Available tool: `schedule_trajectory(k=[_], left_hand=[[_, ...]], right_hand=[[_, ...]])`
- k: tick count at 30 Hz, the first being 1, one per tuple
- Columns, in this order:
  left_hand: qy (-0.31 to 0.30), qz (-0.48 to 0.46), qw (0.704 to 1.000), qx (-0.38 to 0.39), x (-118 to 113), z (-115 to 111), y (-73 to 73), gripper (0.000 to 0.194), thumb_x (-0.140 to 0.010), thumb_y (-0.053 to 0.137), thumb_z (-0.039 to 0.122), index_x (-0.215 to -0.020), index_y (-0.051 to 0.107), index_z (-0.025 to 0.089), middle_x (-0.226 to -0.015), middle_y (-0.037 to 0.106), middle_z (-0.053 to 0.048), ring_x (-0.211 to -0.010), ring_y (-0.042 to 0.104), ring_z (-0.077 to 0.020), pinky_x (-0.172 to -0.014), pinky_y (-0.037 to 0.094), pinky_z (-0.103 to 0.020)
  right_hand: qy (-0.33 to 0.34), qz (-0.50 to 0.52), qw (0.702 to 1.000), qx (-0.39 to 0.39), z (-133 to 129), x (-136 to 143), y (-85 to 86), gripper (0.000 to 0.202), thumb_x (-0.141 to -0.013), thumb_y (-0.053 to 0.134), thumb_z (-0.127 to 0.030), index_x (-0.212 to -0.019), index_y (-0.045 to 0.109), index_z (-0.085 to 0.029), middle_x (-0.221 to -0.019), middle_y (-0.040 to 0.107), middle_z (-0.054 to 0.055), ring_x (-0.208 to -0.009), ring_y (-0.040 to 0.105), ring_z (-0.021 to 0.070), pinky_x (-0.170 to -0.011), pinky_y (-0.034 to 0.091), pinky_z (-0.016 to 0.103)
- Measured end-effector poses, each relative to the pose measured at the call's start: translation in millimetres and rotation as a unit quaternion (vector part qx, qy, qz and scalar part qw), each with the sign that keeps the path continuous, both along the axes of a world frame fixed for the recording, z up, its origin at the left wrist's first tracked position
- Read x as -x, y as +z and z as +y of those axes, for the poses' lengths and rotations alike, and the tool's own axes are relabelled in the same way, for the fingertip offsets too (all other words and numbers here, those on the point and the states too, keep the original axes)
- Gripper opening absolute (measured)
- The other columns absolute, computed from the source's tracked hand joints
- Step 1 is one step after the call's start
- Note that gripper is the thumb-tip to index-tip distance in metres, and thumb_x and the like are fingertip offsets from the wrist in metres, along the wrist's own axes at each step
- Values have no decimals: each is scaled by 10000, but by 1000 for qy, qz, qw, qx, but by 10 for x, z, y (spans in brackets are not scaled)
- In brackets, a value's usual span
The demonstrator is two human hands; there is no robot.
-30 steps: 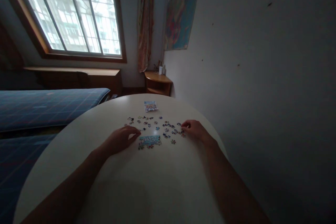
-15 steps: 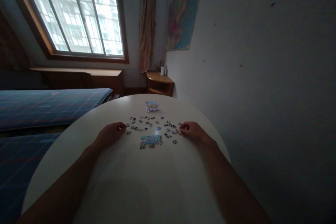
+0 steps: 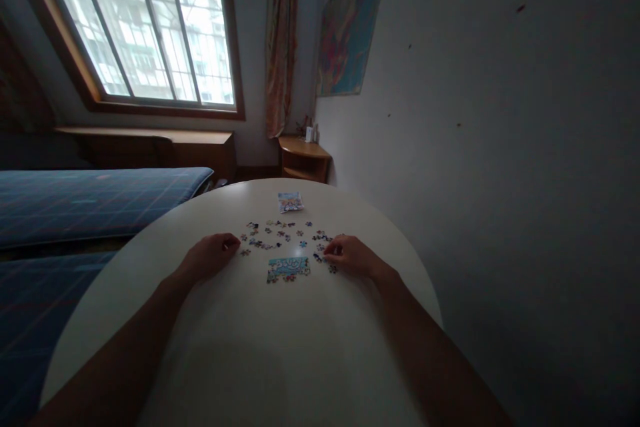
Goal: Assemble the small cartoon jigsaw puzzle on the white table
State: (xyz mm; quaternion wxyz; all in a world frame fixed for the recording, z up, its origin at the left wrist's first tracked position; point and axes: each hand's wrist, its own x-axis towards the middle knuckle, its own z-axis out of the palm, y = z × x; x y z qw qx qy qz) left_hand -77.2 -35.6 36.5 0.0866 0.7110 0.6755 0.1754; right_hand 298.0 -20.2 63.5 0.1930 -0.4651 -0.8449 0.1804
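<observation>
On the white round table (image 3: 230,340) lies a joined block of puzzle pieces (image 3: 289,269), blue along its top. Several loose puzzle pieces (image 3: 281,235) are scattered beyond it. My left hand (image 3: 213,255) rests at the left edge of the loose pieces, fingers closed together; whatever they hold, if anything, is too small to make out. My right hand (image 3: 353,255) is over the right-hand group of pieces, thumb and fingertips pinched close to them, and it covers some of them. A small picture packet (image 3: 291,202) lies at the back.
A bed with a blue plaid cover (image 3: 100,203) stands left of the table. Behind are a wooden desk (image 3: 200,137) and a corner shelf (image 3: 305,148). A pale wall (image 3: 475,200) runs along the right.
My right hand has moved left, from the outer edge of the right-hand pieces to over them. My left hand has barely moved.
</observation>
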Motion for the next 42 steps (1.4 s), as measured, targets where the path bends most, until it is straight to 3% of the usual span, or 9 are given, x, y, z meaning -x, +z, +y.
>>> schedule_trajectory(k=[10, 16, 24, 32, 36, 42], left_hand=[[-24, -13, 999, 32, 27, 41, -48, 354, -839, 488, 466, -967, 734, 245, -958, 752, -58, -857, 689, -226, -747, 492, -304], [-48, -7, 998, 42, -75, -31, 54, 385, -816, 512, 509, -975, 737, 241, -959, 728, -63, -845, 670, -222, -728, 481, -296], [-87, -18, 996, 15, -144, -15, 21, 286, -800, 533, 416, -896, 692, 199, -961, 692, -88, -869, 640, -231, -779, 473, -318], [-114, -48, 992, -5, -157, -7, -30, 191, -782, 553, 356, -851, 606, 186, -769, 648, -29, -700, 596, -177, -647, 431, -280], [-138, -116, 984, 0, -281, -19, -4, 263, -813, 535, 380, -948, 645, 183, -816, 688, -35, -748, 624, -184, -708, 463, -297], [-175, -233, 955, 53, -632, -160, 178, 278, -776, 614, 438, -862, 714, 194, -893, 752, -45, -858, 682, -213, -825, 502, -333]], right_hand=[[26, -11, 1000, -3, 21, 2, -53, 158, -761, 667, -210, -868, 782, -199, -819, 680, 43, -711, 595, 138, -675, 432, 235], [24, -26, 999, 2, 24, 25, -59, 166, -744, 642, -192, -852, 767, -172, -837, 684, 52, -701, 586, 132, -667, 424, 228], [26, -23, 999, 5, 19, 39, -35, 148, -729, 642, -173, -825, 755, -162, -840, 687, 55, -715, 589, 137, -677, 423, 231], [20, -11, 1000, -11, 37, 16, -72, 116, -766, 668, -218, -836, 746, -169, -845, 675, 51, -726, 591, 140, -687, 424, 242], [11, 18, 999, -42, 29, 103, -85, 108, -809, 650, -219, -867, 728, -171, -837, 680, 44, -697, 580, 131, -672, 420, 244], [70, 66, 989, -110, -164, 454, -63, 113, -833, 630, -183, -909, 712, -181, -816, 702, 32, -739, 609, 134, -744, 434, 264]])
